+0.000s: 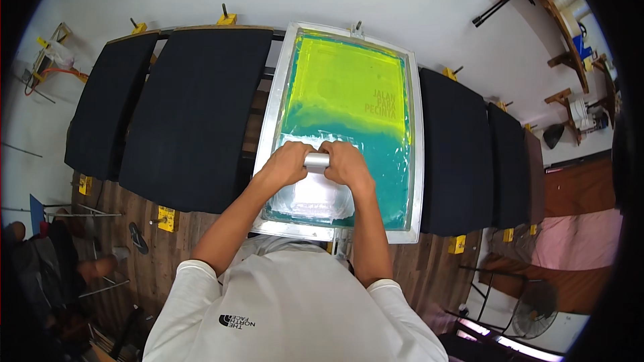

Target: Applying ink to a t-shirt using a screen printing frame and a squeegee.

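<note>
Both of my hands grip a squeegee with a silver, bar-like handle [316, 159], which shows only between them. My left hand [287, 163] is wrapped round its left part and my right hand [345, 162] round its right part. Beneath them lies a screen-printing frame [416, 161] with a metal rim. Its mesh is bright yellow-green at the far end, with some lettering to the right, and teal nearer me. A pale, shiny white patch of ink [312, 196] spreads over the near left part of the mesh. The squeegee's blade is hidden by my hands.
Black-covered printing boards [194, 110] stand left of the frame, with more black boards [456, 154] on its right. Yellow brackets [163, 219] stick out at their ends. A standing fan [534, 308] is at lower right; a flip-flop [138, 237] lies on the wooden floor. Wall shelves [553, 7] hang at upper right.
</note>
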The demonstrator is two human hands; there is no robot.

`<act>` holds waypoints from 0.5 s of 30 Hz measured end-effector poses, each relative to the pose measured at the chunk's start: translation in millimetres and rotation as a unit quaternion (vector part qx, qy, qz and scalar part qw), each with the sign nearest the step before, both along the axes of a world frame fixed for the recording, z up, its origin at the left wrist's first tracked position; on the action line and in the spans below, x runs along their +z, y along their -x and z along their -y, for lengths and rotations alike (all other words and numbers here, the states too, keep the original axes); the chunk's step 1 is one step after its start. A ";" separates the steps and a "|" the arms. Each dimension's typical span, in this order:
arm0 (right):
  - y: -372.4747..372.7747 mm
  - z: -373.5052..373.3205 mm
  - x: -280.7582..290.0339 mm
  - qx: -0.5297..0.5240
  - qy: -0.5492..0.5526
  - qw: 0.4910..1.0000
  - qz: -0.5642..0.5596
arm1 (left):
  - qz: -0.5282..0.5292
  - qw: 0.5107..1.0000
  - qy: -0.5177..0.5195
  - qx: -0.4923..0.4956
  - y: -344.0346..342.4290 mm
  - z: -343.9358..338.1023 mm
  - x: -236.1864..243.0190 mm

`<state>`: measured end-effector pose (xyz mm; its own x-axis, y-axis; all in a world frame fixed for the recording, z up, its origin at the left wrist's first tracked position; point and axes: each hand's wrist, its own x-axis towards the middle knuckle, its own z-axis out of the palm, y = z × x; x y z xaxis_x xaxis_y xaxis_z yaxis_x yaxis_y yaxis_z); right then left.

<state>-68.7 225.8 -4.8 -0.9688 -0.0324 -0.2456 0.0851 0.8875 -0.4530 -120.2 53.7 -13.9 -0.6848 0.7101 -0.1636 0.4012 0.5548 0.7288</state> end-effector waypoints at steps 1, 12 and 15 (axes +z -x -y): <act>-5.8 3.1 -2.7 -0.004 -0.001 1.000 -0.025 | -0.020 1.000 -0.009 0.008 -6.0 2.1 -4.5; -110.0 48.4 1.5 -0.058 0.030 0.997 -0.047 | -0.007 1.000 0.009 -0.022 -97.7 42.1 6.3; -112.1 42.8 14.8 -0.029 0.032 0.999 0.012 | 0.037 0.998 0.018 -0.036 -95.0 43.3 18.8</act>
<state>43.4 183.0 10.0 -0.9635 0.0079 -0.2675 0.1472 0.8504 -0.5052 -25.2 10.4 4.9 -0.6172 0.7496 -0.2391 0.3864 0.5535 0.7378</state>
